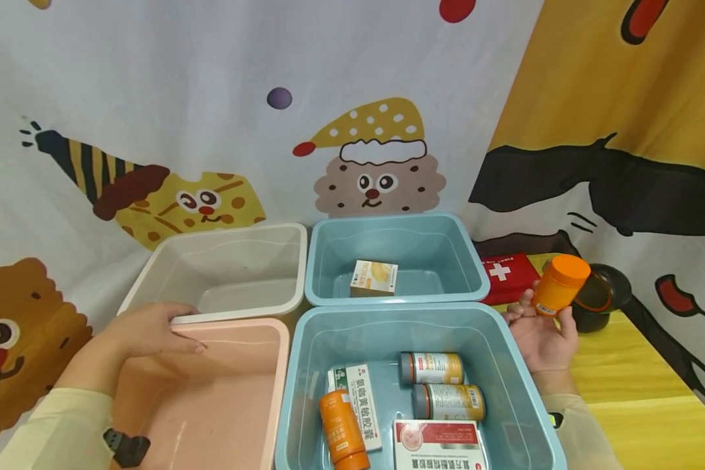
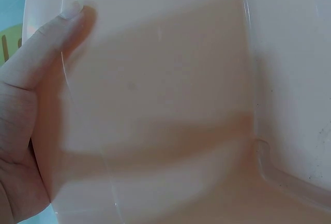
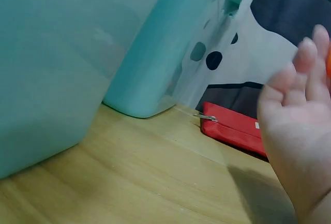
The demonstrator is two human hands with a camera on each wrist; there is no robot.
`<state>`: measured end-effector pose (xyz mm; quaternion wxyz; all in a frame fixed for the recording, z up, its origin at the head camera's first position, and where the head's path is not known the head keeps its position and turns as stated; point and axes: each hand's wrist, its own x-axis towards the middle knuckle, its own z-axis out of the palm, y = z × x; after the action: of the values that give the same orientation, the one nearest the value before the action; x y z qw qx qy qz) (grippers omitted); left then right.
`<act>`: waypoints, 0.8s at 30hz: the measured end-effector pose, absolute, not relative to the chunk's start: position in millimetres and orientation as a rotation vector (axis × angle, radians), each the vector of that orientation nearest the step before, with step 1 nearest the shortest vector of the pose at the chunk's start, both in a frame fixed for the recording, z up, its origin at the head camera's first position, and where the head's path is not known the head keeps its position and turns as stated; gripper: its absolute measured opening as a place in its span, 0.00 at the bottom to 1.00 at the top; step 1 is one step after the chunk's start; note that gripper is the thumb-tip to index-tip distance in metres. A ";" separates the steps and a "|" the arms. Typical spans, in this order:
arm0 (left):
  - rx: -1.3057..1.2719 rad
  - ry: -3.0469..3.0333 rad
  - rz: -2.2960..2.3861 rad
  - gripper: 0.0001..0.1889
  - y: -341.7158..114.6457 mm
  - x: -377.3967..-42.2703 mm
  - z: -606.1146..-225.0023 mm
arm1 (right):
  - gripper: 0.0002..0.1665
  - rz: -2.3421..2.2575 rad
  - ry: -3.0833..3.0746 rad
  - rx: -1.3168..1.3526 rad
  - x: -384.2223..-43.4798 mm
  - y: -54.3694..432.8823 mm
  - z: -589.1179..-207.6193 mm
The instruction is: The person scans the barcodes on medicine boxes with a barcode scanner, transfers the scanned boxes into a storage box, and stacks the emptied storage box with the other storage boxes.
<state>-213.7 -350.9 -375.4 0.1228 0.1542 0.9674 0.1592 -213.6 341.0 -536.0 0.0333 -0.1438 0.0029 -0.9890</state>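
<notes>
My left hand [image 1: 153, 331] grips the back rim of a pink plastic bin [image 1: 283, 365]. In the left wrist view the thumb [image 2: 51, 45] lies against the bin's inner wall. To the right of the bins, my right hand [image 1: 543, 339] holds up an orange pill bottle [image 1: 558, 287] between thumb and fingers. Only a sliver of that bottle enters the right wrist view, beside the fingers. The near blue bin [image 1: 388, 314] contains another orange bottle [image 1: 341, 424], two grey-capped bottles [image 1: 440, 369], a white-and-green medicine box [image 1: 361, 405] and a red-and-white medicine box [image 1: 440, 447].
Behind stand a cream bin [image 1: 296, 274] and a second blue bin [image 1: 470, 274] with a small yellow-and-white box [image 1: 374, 277] inside. A red first aid pouch [image 1: 511, 274] and a dark round pot [image 1: 593, 316] sit on the yellow wood-grain table [image 1: 634, 378]. A printed curtain [image 1: 211, 78] hangs behind.
</notes>
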 end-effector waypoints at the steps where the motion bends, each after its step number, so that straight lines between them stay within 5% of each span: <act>1: 0.448 2.820 0.467 0.34 -350.9 -213.9 -375.4 | 0.33 -3.071 -0.016 -0.372 -212.7 342.0 -535.2; 6: 0.438 2.815 0.465 0.34 -350.1 -213.7 -373.8 | 0.33 -3.127 -0.098 -0.195 -210.9 343.1 -532.4; 15: 0.444 2.826 0.452 0.34 -350.2 -212.2 -374.3 | 0.34 -2.842 0.172 -0.737 -214.5 338.7 -541.3; 24: 0.449 2.822 0.464 0.33 -350.7 -212.9 -374.1 | 0.33 -3.164 -0.303 -0.025 -212.0 345.5 -530.5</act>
<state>-212.9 -350.7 -374.1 0.1228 0.1539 0.9674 0.1592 -212.0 345.5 -530.5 -0.0184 -0.0078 -0.0954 -0.9952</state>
